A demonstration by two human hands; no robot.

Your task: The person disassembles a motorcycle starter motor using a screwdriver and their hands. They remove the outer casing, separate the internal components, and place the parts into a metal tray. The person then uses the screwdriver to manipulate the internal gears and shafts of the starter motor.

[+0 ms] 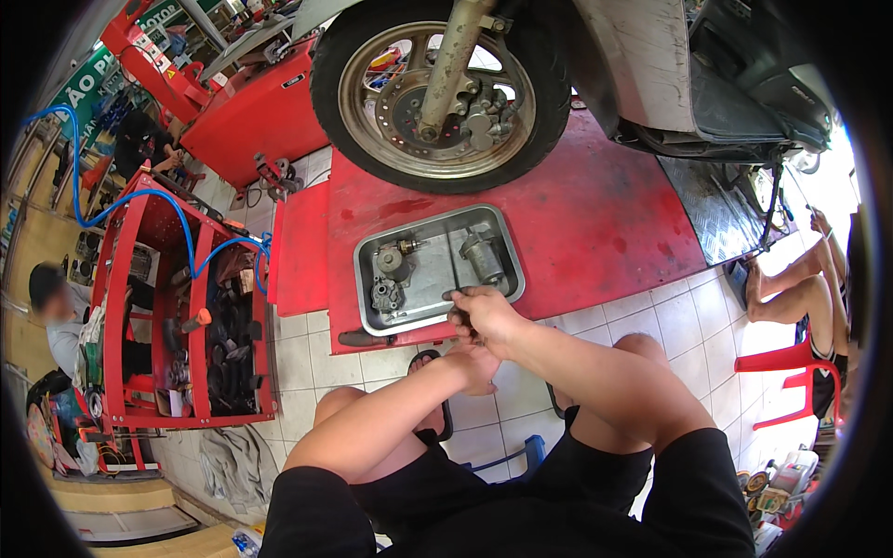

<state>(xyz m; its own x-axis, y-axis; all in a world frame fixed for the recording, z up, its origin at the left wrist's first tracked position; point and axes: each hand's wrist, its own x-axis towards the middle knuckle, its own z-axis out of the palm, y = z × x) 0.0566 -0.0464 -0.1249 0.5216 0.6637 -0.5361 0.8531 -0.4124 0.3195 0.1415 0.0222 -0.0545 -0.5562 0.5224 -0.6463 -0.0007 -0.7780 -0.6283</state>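
My right hand is closed at the near edge of a metal tray. A thin dark rod runs from its fingers over the tray floor; its near end is hidden. Just below, close against the right wrist, is my left hand; its fingers are curled, and whatever they hold is hidden. Inside the tray, a cylindrical metal motor lies on the right. Greasy metal parts are grouped on the left. A dark tool handle lies by the tray's near left corner.
The tray rests on a red platform under a scooter's front wheel. At left stands a red tool cart with a blue air hose. Another person is beyond the cart; someone else sits near a red chair.
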